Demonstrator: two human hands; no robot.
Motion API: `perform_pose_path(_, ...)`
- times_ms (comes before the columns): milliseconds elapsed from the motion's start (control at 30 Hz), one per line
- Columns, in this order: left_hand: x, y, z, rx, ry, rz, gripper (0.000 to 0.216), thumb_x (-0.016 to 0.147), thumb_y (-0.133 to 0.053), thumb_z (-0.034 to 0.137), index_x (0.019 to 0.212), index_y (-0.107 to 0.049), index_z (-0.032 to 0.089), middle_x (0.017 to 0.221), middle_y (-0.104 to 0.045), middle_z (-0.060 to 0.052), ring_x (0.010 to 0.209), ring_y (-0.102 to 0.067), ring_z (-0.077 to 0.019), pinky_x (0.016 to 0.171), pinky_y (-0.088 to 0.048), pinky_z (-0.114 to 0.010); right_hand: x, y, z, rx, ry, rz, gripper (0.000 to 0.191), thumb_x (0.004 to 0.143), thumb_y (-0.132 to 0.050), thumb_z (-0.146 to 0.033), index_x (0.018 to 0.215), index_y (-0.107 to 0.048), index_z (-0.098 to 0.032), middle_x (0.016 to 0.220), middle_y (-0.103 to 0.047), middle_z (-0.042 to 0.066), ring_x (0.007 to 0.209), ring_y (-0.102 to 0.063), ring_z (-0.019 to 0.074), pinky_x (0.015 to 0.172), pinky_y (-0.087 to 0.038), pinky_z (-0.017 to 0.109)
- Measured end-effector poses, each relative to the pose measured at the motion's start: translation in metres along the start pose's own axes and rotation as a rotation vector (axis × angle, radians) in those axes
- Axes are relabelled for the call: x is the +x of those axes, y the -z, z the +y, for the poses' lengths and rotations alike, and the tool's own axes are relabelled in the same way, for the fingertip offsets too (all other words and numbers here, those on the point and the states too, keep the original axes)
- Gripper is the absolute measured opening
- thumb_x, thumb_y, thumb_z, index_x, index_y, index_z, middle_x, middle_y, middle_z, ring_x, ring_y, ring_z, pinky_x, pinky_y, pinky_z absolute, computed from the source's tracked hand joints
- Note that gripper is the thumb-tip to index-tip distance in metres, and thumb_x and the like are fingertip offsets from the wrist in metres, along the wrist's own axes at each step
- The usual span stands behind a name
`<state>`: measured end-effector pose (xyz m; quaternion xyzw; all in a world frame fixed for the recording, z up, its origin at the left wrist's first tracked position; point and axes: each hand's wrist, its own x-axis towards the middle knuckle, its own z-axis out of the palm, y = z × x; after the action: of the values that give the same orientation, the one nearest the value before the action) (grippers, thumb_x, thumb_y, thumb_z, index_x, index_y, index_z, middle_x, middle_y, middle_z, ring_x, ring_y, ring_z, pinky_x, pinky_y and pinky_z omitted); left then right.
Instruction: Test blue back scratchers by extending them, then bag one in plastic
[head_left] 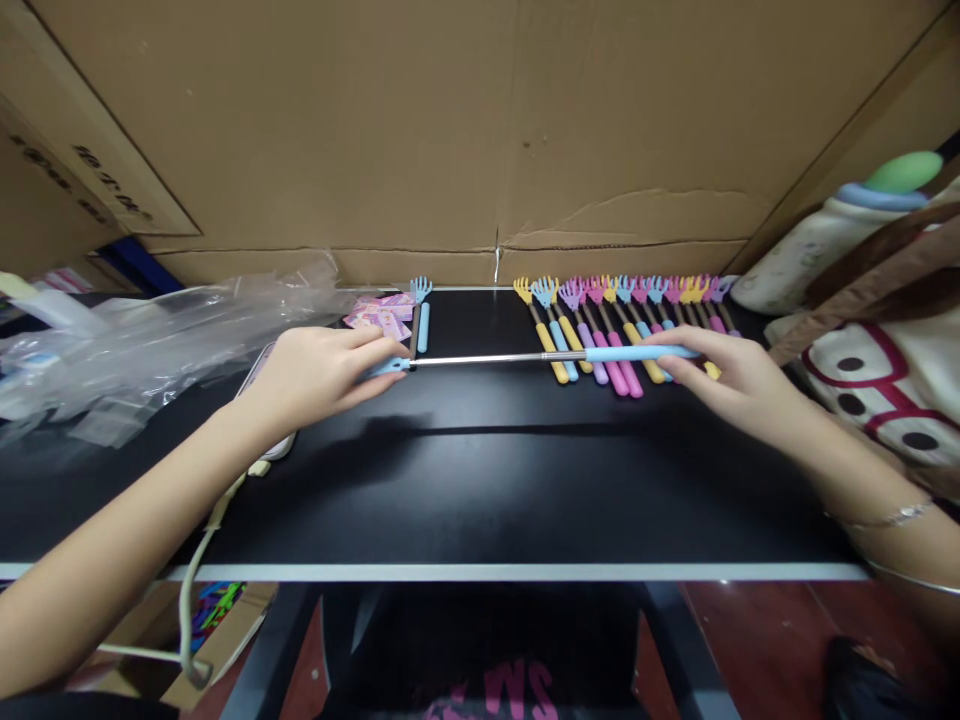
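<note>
A blue telescopic back scratcher (622, 353) is stretched out level above the black table, its thin metal rod fully showing between my hands. My left hand (322, 372) pinches the blue claw end, which the fingers mostly cover. Around the far end of the blue handle, my right hand (731, 375) is closed. Behind the handle lies a row of back scratchers (600, 330) in yellow, blue, purple and pink, claws toward the cardboard. One separate blue back scratcher (424, 325) lies behind the rod, near my left hand.
Pink-purple printed cards (382, 314) and clear plastic bags (165, 335) lie on the left, with a phone (259, 370) partly under my left wrist and a pale cable (196, 580). A cream bottle (817, 245) and a bag with a cartoon print (885, 390) stand right. Cardboard (450, 130) walls the back.
</note>
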<state>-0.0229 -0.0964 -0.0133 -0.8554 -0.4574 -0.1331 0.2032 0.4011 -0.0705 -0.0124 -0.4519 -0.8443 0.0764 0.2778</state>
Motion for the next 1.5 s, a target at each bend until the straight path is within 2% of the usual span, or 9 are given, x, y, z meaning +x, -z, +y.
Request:
perform_pose_path(67, 0.002, -0.001, -0.001, 0.021, -0.052, 0.022, 0.036, 0.096, -0.040, 0.045, 0.096, -0.071, 0.026, 0.087, -0.072, -0.004, 0.066, -0.065, -0.0185, 0.049, -0.032, -0.027, 0.001, -0.002, 0.001, -0.035, 0.024, -0.033, 0.033, 0.092, -0.046, -0.044, 0.101, -0.064, -0.018, 0.083, -0.069, 0.008, 0.069, -0.060, 0.0194, 0.064, -0.044, 0.031)
perform_pose_path(267, 0.010, -0.006, -0.006, -0.050, -0.129, 0.081, 0.033, 0.095, -0.043, 0.043, 0.087, -0.069, 0.025, 0.081, -0.073, -0.004, 0.066, -0.066, -0.0168, 0.051, -0.034, -0.027, 0.000, -0.006, 0.004, -0.092, 0.070, -0.029, 0.030, 0.093, -0.045, -0.040, 0.102, -0.064, -0.019, 0.090, -0.071, 0.010, 0.076, -0.064, 0.0225, 0.073, -0.047, 0.034)
perform_pose_path(400, 0.013, -0.010, -0.006, 0.007, -0.204, 0.114, 0.034, 0.097, -0.042, 0.040, 0.086, -0.069, 0.023, 0.078, -0.074, -0.002, 0.066, -0.067, -0.0144, 0.051, -0.034, -0.026, 0.000, -0.002, 0.004, -0.106, 0.079, -0.013, 0.031, 0.093, -0.045, -0.042, 0.100, -0.065, -0.019, 0.084, -0.070, 0.009, 0.072, -0.063, 0.0217, 0.069, -0.046, 0.033)
perform_pose_path(567, 0.013, -0.010, -0.007, -0.002, -0.199, 0.081, 0.034, 0.097, -0.040, 0.038, 0.089, -0.068, 0.021, 0.078, -0.074, -0.003, 0.066, -0.067, -0.0147, 0.052, -0.034, -0.026, 0.001, -0.002, 0.003, -0.138, 0.111, 0.003, 0.033, 0.094, -0.043, -0.044, 0.098, -0.064, -0.019, 0.083, -0.070, 0.009, 0.068, -0.061, 0.0204, 0.066, -0.045, 0.032)
perform_pose_path(800, 0.015, -0.007, -0.010, -0.069, -0.177, 0.022, 0.030, 0.096, -0.044, 0.038, 0.088, -0.067, 0.022, 0.081, -0.073, -0.003, 0.068, -0.065, -0.0156, 0.053, -0.032, -0.025, -0.002, -0.004, 0.008, -0.216, 0.153, 0.024, 0.035, 0.096, -0.041, -0.045, 0.100, -0.065, -0.020, 0.091, -0.072, 0.011, 0.077, -0.066, 0.0234, 0.070, -0.048, 0.034)
perform_pose_path(1033, 0.021, -0.008, -0.001, -0.145, -0.150, -0.056, 0.039, 0.097, -0.036, 0.044, 0.091, -0.068, 0.023, 0.081, -0.073, -0.001, 0.067, -0.065, -0.0146, 0.056, -0.035, -0.023, -0.002, -0.007, 0.001, -0.338, 0.188, 0.084, 0.039, 0.097, -0.039, -0.047, 0.100, -0.068, -0.022, 0.090, -0.073, 0.009, 0.082, -0.067, 0.0230, 0.067, -0.045, 0.032)
perform_pose_path(1200, 0.025, -0.008, 0.009, -0.131, -0.173, 0.002, 0.039, 0.098, -0.036, 0.042, 0.091, -0.069, 0.022, 0.082, -0.075, 0.001, 0.069, -0.066, -0.0140, 0.055, -0.034, -0.023, -0.002, -0.011, -0.003, -0.300, 0.177, 0.087, 0.039, 0.096, -0.039, -0.049, 0.101, -0.069, -0.024, 0.092, -0.073, 0.007, 0.084, -0.068, 0.0237, 0.066, -0.045, 0.032)
perform_pose_path(1367, 0.033, -0.003, 0.019, -0.082, -0.203, 0.046, 0.036, 0.097, -0.039, 0.040, 0.091, -0.070, 0.023, 0.078, -0.073, 0.000, 0.067, -0.066, -0.0136, 0.052, -0.032, -0.024, 0.000, -0.020, -0.003, -0.150, 0.140, -0.038, 0.032, 0.096, -0.043, -0.044, 0.102, -0.067, -0.024, 0.081, -0.071, 0.003, 0.071, -0.066, 0.0203, 0.063, -0.045, 0.030)
perform_pose_path(1500, 0.042, -0.003, 0.031, -0.060, -0.255, 0.058, 0.036, 0.098, -0.038, 0.038, 0.090, -0.070, 0.022, 0.078, -0.073, 0.000, 0.063, -0.065, -0.0132, 0.048, -0.029, -0.025, 0.007, -0.028, -0.016, -0.066, 0.138, -0.159, 0.033, 0.098, -0.040, -0.044, 0.100, -0.066, -0.024, 0.071, -0.067, 0.001, 0.059, -0.061, 0.0166, 0.055, -0.042, 0.027)
